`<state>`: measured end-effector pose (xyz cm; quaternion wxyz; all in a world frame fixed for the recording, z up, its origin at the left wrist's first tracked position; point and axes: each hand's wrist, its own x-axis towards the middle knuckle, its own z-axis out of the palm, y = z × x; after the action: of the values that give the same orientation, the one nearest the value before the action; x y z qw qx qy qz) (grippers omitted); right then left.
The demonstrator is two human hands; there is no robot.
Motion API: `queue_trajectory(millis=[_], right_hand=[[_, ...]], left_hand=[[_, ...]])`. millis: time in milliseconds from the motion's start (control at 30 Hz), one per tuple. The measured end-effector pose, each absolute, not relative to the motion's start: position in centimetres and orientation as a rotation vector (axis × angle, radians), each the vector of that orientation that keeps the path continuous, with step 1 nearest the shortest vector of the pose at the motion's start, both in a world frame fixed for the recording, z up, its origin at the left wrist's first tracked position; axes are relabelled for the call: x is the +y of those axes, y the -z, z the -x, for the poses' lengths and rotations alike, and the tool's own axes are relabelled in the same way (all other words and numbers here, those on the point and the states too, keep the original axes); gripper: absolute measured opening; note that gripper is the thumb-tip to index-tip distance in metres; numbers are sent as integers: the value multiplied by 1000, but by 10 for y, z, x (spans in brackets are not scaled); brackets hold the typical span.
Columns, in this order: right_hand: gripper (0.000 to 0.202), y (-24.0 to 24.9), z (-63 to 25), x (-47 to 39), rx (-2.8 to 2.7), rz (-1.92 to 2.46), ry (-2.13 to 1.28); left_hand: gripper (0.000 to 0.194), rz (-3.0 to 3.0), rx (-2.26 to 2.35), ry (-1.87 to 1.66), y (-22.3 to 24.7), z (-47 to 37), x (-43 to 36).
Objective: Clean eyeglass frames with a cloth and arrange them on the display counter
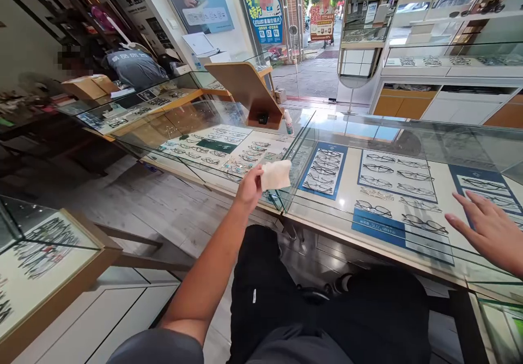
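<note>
My left hand [249,188] is closed on a small cream-white cloth [275,175], gripping it by its left edge. The cloth is held out flat over the corner where two glass display cases meet. At the right, my right hand [490,225] is spread over the glass top [449,135], with nothing in it; whether it touches the glass I cannot tell. Beneath the glass, eyeglasses [372,208] lie in rows on white and blue cards. The pair nearest my right hand [425,223] has dark frames.
A tilted wooden stand [245,89] rises from the counter, beside a small bottle [288,122]. Another glass case [49,244] with eyeglasses is at the left. A person in a grey shirt [133,67] bends behind the far counter, near a cardboard box [90,86]. An oval mirror [359,64] stands beyond.
</note>
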<state>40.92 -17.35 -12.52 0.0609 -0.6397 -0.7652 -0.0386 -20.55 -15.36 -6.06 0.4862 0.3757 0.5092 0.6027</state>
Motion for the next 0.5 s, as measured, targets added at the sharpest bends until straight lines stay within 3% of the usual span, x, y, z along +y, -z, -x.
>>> queue_trajectory(millis=[233,367,500], right_hand=[[100,120,-404,-173,-2294,1975,65],[99,116,-401,-175,-2280,2000,55],[98,118,-402,-176,-2284,1985,57]], left_hand=[[21,-975,868,-1264,54,98,-141],[30,-1205,1094,-953,59,70,-133],[23,-1425,1394,-966,54,90,-145]])
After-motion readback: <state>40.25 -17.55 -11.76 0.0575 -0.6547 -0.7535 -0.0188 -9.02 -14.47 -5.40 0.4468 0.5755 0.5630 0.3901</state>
